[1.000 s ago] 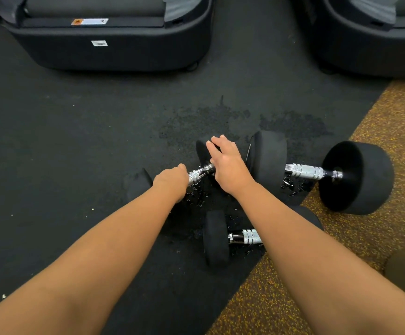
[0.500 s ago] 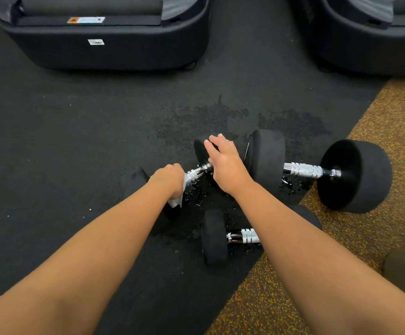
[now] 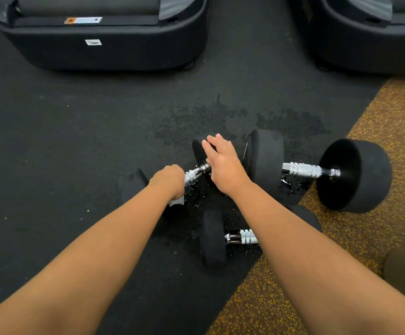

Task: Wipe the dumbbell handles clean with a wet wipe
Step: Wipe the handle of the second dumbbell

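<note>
Our two forearms, bare along all their visible length, end in a bare left hand (image 3: 170, 180) and a bare right hand (image 3: 223, 165).

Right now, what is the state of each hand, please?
Left hand: closed, holding the wet wipe round the dumbbell handle.
Right hand: open, fingers straight, resting on that dumbbell's black end.

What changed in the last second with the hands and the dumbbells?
Very little. A white corner of the wipe now shows below the left hand, which grips it round the handle; a second ago it was hidden. The hand itself barely shifted. The right hand stayed on that dumbbell's right weight. The big dumbbell and the near dumbbell did not move.
</note>
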`<move>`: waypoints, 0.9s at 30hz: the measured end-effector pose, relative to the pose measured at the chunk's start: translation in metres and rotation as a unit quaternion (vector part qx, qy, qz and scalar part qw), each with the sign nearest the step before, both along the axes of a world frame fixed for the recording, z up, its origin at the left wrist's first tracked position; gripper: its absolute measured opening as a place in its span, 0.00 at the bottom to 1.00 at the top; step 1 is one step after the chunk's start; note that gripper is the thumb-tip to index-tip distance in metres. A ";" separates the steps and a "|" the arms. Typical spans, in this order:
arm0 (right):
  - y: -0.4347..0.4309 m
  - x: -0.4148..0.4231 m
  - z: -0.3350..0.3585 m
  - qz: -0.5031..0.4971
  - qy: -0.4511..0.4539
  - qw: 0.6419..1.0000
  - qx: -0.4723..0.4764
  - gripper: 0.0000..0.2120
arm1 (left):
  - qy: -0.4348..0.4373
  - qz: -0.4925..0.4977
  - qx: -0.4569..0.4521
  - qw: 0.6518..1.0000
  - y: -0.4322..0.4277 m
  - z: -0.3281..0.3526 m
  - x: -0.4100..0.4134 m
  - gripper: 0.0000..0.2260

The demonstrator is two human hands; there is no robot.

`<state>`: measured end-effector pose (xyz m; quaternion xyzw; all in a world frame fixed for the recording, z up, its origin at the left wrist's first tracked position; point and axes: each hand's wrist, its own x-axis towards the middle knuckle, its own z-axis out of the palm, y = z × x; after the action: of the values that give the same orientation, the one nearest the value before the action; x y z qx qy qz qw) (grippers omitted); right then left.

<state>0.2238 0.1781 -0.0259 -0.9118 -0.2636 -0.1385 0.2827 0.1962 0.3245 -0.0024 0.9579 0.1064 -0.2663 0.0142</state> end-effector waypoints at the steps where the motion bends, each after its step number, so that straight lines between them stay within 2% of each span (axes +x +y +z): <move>1: 0.000 0.000 0.000 0.000 0.000 1.000 -0.001 0.25 | 0.011 -0.014 0.021 1.000 -0.002 -0.001 0.001 0.15; 4: -0.001 -0.001 -0.002 -0.001 0.009 1.000 0.001 0.26 | 0.048 -0.037 0.023 0.998 -0.006 0.001 0.009 0.11; 7: 0.000 0.000 -0.003 -0.001 0.012 1.000 0.001 0.27 | 0.052 -0.029 -0.022 0.998 -0.009 0.005 0.018 0.14; 13: 0.000 0.003 -0.005 -0.006 0.022 1.000 -0.014 0.27 | -0.016 0.003 -0.133 0.991 -0.014 0.001 0.026 0.19; 16: 0.000 0.003 -0.002 -0.004 0.027 0.999 -0.021 0.26 | -0.075 0.018 -0.200 0.977 -0.020 -0.006 0.026 0.16; 19: -0.001 0.002 -0.001 0.004 0.033 0.999 -0.028 0.26 | -0.104 0.017 -0.219 0.970 -0.023 -0.011 0.021 0.15; 22: -0.002 0.003 -0.001 0.010 0.038 0.998 -0.043 0.27 | -0.078 0.003 -0.204 0.976 -0.015 -0.010 0.018 0.18; 27: -0.003 0.003 -0.003 0.012 0.038 0.999 -0.037 0.26 | 0.014 -0.003 -0.166 0.986 -0.001 -0.003 0.026 0.25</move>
<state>0.2264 0.1755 -0.0289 -0.9230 -0.2684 -0.0908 0.2601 0.2218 0.3238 -0.0051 0.9387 0.0583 -0.2936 0.1711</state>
